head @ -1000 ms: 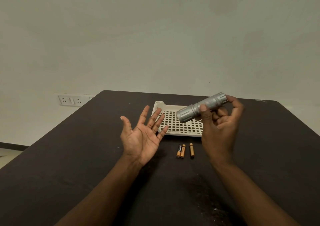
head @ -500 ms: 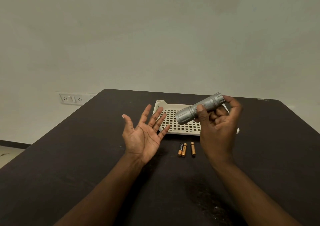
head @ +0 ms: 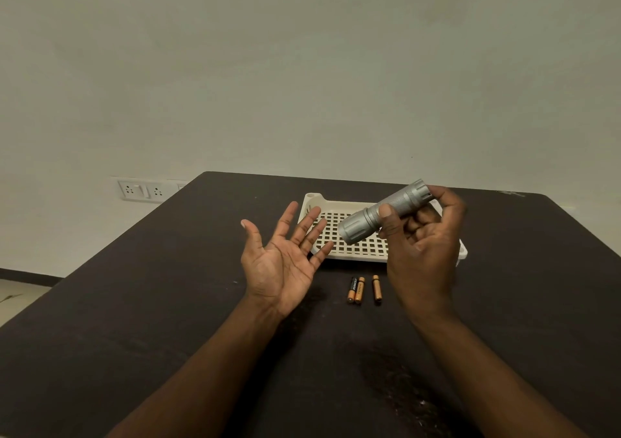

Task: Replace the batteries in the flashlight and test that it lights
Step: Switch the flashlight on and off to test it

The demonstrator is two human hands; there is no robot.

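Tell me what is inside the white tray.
Nothing shows on the visible slotted floor of the white tray. Its right part is hidden behind the right hand and the silver flashlight it holds. The three batteries lie outside it, on the table.

Single head-worn wide-angle view, forward and down across the dark table point(head: 141, 320) toward the wall point(head: 302, 68).

A dark table point(head: 134, 303) bears a white tray point(head: 353, 252) and three batteries point(head: 359, 289).
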